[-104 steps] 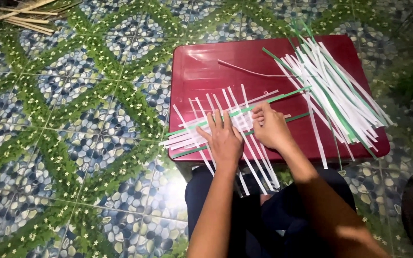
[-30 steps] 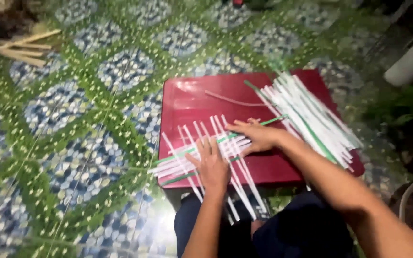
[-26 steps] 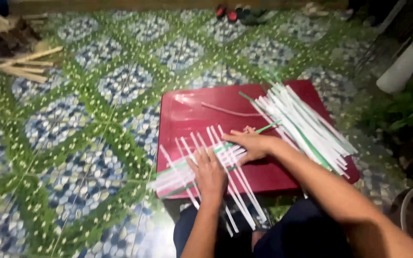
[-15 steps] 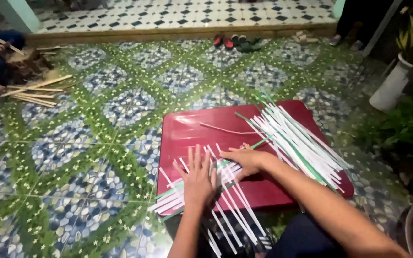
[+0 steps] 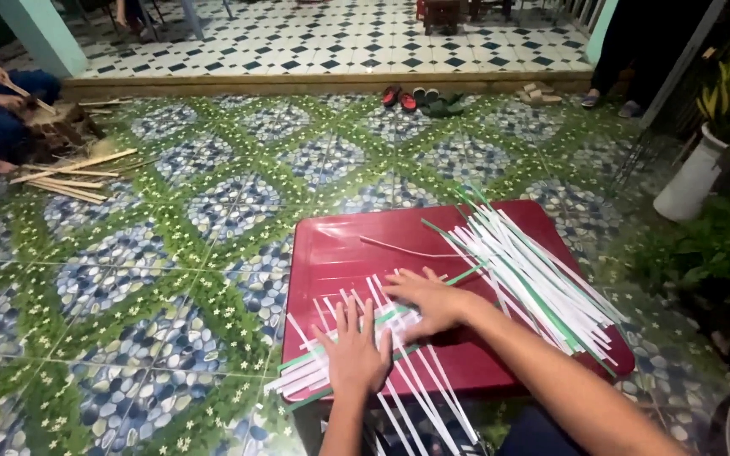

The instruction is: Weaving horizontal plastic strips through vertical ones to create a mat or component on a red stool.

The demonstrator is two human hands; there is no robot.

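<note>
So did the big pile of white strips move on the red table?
No. The strip pile lies along the red table's right side as before; only the camera tilted.

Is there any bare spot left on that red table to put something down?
Yes: the far left part of the red table, bordered by one loose strip and the woven strips. The right side is crowded with the strip pile; the near edge lies under the left hand and right hand.
</note>
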